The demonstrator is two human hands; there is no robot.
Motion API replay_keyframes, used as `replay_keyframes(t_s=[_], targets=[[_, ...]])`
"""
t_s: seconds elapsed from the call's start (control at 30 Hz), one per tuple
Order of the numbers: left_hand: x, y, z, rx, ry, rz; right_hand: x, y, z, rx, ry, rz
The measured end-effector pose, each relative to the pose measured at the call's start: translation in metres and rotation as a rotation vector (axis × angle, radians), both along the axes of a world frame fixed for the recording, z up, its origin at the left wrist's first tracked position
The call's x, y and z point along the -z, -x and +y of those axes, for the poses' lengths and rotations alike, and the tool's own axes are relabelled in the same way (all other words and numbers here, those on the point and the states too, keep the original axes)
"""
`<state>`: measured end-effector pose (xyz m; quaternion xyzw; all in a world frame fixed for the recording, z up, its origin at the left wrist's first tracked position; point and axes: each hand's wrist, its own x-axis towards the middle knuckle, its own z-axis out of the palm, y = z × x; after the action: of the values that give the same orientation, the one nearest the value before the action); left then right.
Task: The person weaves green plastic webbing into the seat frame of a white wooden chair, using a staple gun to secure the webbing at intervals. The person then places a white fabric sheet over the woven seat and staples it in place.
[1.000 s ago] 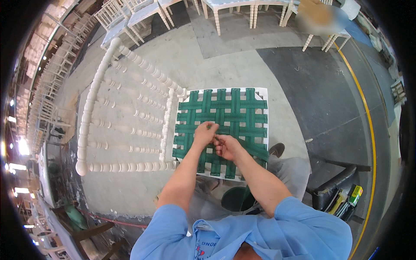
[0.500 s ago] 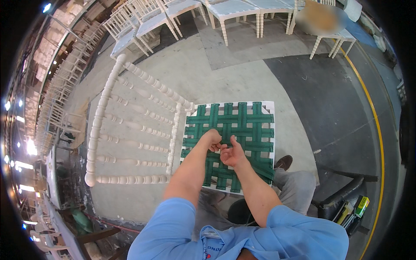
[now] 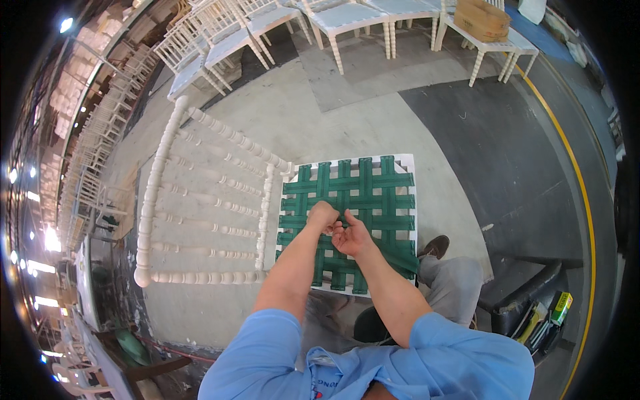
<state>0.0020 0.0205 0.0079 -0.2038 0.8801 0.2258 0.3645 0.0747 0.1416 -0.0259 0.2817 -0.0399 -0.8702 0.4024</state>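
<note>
A white chair seat frame (image 3: 412, 200), woven with green webbing straps (image 3: 370, 183), stands in front of me. My left hand (image 3: 323, 215) is closed over the middle of the weave, pinching at the green webbing strap there, its fingertips partly hidden. Beside it my right hand (image 3: 351, 237) is turned palm up, thumb raised and fingers curled toward the left fingertips. Whatever those fingers pinch is too small to make out. A slack length of green strap (image 3: 398, 257) slants from the seat's right side under my right forearm. The chair's spindled white back (image 3: 150, 193) rises on the left.
A row of white chairs (image 3: 347, 20) lines the far side. One carries a brown box (image 3: 481, 21). At the lower right lies a black holder with tools and a green-and-yellow box (image 3: 561, 308). My shoe (image 3: 437, 247) is right of the seat. A yellow floor line (image 3: 580, 180) curves along the right.
The whole view has shifted slightly, moving the seat and far chairs a little left. My hands keep nearly the same place and pose over the weave.
</note>
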Motion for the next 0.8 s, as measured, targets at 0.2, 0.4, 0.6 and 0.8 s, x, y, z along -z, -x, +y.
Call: replay_keyframes(t_s=[0.2, 0.4, 0.6, 0.8], targets=[[-0.017, 0.006, 0.028, 0.037, 0.000, 0.113, -0.015, -0.001, 0.011, 0.167, -0.136, -0.063], [0.006, -0.025, -0.008, -0.020, 0.043, 0.424, -0.066, -0.086, 0.061, -0.187, -1.200, 0.677], [-0.095, 0.044, -0.067, -0.163, -0.124, 0.995, -0.036, -0.099, 0.190, -0.192, -1.880, 0.716], [-0.128, 0.001, -0.085, -0.241, -0.470, 0.717, -0.019, -0.100, 0.163, -0.309, -1.520, 0.817]])
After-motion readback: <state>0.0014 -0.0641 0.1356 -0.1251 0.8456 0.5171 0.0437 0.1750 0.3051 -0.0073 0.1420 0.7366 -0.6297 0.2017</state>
